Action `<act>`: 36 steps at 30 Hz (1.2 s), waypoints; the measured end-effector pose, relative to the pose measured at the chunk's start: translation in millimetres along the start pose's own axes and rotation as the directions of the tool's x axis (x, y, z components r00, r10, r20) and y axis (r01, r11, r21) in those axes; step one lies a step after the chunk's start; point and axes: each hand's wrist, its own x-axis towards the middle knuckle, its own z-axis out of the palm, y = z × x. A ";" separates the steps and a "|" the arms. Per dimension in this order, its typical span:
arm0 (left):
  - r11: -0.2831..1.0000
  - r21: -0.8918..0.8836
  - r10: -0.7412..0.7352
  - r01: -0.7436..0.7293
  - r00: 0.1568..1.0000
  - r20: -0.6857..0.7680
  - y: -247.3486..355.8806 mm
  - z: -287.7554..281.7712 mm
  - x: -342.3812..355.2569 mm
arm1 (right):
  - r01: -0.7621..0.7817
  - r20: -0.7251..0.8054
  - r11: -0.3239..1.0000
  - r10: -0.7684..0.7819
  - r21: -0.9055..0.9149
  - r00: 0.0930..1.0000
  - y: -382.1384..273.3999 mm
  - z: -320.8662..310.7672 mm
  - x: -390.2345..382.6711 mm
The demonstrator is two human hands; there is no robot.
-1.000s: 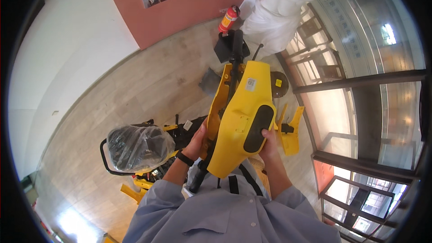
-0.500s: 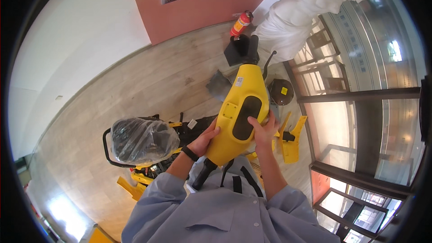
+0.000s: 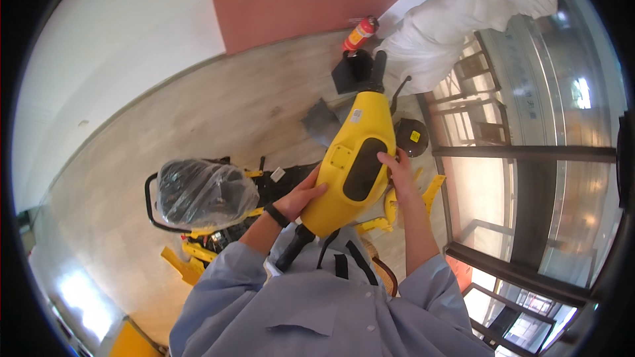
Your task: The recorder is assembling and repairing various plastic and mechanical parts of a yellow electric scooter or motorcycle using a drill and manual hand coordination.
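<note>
Two sleeves (image 3: 225, 284): grey-blue, reaching up from the lower edge; both forearms angle inward, which lets the hands meet the part in front of the torso.
Lower black handle (image 3: 293, 248): nearest the body, jutting from the yellow cover's near end, untouched by either hand.
Left hand (image 3: 301, 201): on the cover's left flank towards its near end, thumb laid over the upper face; its grip is curled part-way round the edge (the fingers underneath are hidden). A dark wristband (image 3: 277, 215) circles the wrist.
Yellow handlebar cover (image 3: 331, 192): held above the floor, slanting away to the upper right, its dark oval panel (image 3: 364, 170) facing up — so long a body probably balances better when held from both flanks.
Right hand (image 3: 399, 172): on the opposite flank, a little farther along, thumb at the oval panel's edge; its grip bends round the side, spread about the cover's thickness.
Wrapped seat (image 3: 206, 193): left, under clear plastic, likely against scuffs.
Loose yellow panel (image 3: 433, 193): right, beyond the right forearm — perhaps set aside to leave standing room.
Dark dome (image 3: 411, 137): farther off, bearing a yellow label.
Fire extinguisher (image 3: 360, 33): farthest, near the reddish wall (image 3: 291, 20), beside a white statue (image 3: 430, 33).
</note>
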 end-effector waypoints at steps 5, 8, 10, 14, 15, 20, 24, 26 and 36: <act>1.000 0.023 -0.019 0.018 1.000 0.024 4.1 2.6 5.8 | -0.098 0.000 0.995 0.098 0.010 0.995 5.2 -9.0 12.7; 0.998 0.059 -0.007 0.007 1.000 0.003 5.4 4.1 5.6 | -0.084 0.045 0.996 0.083 0.004 0.995 10.4 -17.0 22.3; 0.997 0.079 0.016 -0.015 1.000 -0.013 5.2 1.6 5.8 | -0.108 0.071 0.994 0.109 -0.016 0.992 9.9 -15.5 20.2; 0.990 0.133 0.047 -0.053 0.998 0.042 4.7 -1.9 4.6 | -0.073 0.052 0.996 0.076 -0.047 0.996 9.2 -14.1 17.2; 0.991 0.134 0.021 -0.027 0.999 0.045 6.2 -2.3 4.6 | -0.079 0.074 0.996 0.081 -0.035 0.994 7.7 -13.9 18.0; 0.985 0.170 0.024 -0.026 1.000 0.017 3.7 -3.9 5.8 | -0.147 0.220 0.985 0.124 0.092 0.967 14.8 -16.7 25.2; 0.979 0.200 0.043 -0.052 0.998 0.047 4.4 0.8 11.0 | -0.170 0.252 0.981 0.143 0.090 0.957 14.1 -24.7 31.1; 0.979 0.196 0.042 -0.058 0.996 0.082 3.2 0.5 9.6 | -0.170 0.165 0.985 0.167 0.006 0.972 12.6 -20.9 29.9; 0.973 0.231 0.023 -0.021 1.000 -0.003 0.6 9.1 4.8 | -0.102 0.168 0.995 0.097 0.020 0.981 -0.4 -5.8 2.0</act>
